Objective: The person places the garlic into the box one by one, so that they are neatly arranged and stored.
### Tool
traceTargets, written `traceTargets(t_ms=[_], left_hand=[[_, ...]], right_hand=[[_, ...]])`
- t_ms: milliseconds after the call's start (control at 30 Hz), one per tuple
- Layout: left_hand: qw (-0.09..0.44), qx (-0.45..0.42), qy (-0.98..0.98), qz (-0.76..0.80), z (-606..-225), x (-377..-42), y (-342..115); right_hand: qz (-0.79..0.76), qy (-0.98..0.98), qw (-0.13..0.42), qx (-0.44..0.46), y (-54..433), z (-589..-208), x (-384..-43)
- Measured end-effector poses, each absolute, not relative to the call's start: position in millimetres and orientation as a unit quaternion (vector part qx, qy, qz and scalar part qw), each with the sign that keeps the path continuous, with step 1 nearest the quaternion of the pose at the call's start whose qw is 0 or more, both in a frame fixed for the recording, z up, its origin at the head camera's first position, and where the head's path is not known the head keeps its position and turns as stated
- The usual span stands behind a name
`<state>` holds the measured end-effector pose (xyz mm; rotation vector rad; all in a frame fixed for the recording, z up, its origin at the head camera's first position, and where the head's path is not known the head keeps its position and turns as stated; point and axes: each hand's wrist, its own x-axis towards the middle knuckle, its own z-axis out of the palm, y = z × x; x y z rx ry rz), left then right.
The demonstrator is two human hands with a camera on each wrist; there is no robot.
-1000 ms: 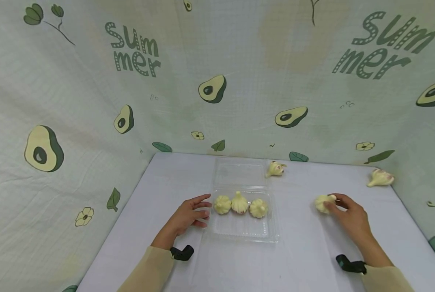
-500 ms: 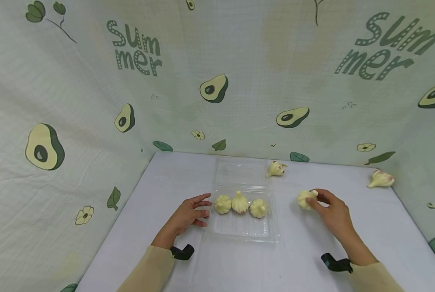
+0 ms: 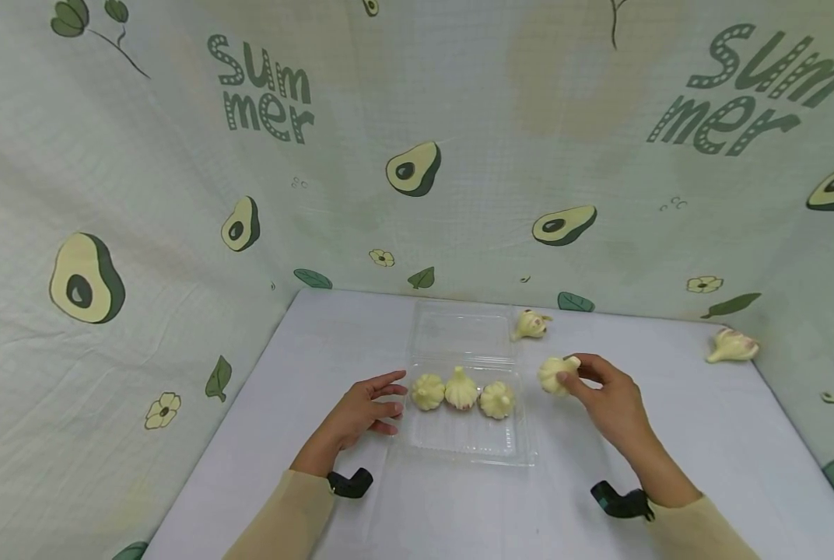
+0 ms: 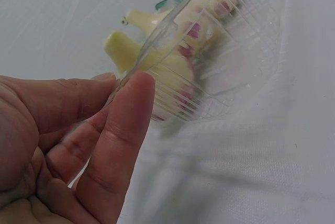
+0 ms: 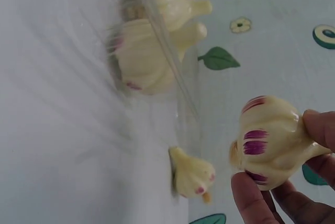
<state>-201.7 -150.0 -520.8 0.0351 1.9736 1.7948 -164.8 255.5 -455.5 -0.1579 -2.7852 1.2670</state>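
Observation:
A clear plastic clamshell container lies with its lid folded back on the table. Inside its base, a left garlic bulb, a middle garlic bulb and a right garlic bulb sit in a row. My left hand is at the container's left side; in the left wrist view its thumb and fingers pinch the rim. To the right of the container, my right hand holds another garlic bulb, pale with purple streaks, between thumb and fingers above the table.
One loose garlic bulb lies behind the container, by the lid's right edge. Another loose bulb is at the table's far right corner. A patterned cloth hangs around the white table.
My right hand has carried its garlic bulb leftward, closer to the container. The left hand has stayed at the container's side.

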Motion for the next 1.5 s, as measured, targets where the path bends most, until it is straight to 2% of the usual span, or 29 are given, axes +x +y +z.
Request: traceTargets(t_ms=[567,1067,1500], left_hand=[[0.240,0.022,0.716,0.655,-518,-200,-151],[0.238,0.030,0.717,0.655,-519,-200,-152],[0.238,0.025,0.718,0.654,-518,-200,-152]], right_hand=[[0.494,-0.868,0.038,0.022,195,-447,-156],[0.506,-0.860,0.006,0.068,117,-485,-149],[0.469,-0.877,0.017,0.106,91,-504,-150]])
